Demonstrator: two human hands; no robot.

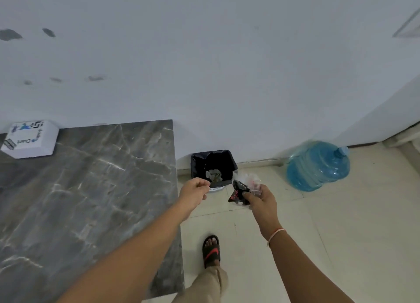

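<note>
Litter: a crumpled black-and-red wrapper point(237, 193) and a wad of clear plastic film point(250, 180), bunched together, sticking out ahead of the grip.
Right hand point(261, 200): fingers curled round both pieces, holding them above the floor.
Bin point(229, 160): just ahead and left of the grip, square, lined with a glossy black bag; pale crumpled paper point(213, 175) lies inside.
Left hand point(195, 190): left of the grip, over the bin's near edge, fingertips drawn to the thumb; I cannot tell if anything is pinched.
Doing it well: I judge the grip should travel forward-left until it is over the opening, then let go low, since light film drifts.
Table point(91, 189): far left, grey veined marble, polished.
Foam box point(29, 139): white, printed, at the table's far corner.
Water jug point(318, 166): right of the grip, translucent blue, ribbed.
</note>
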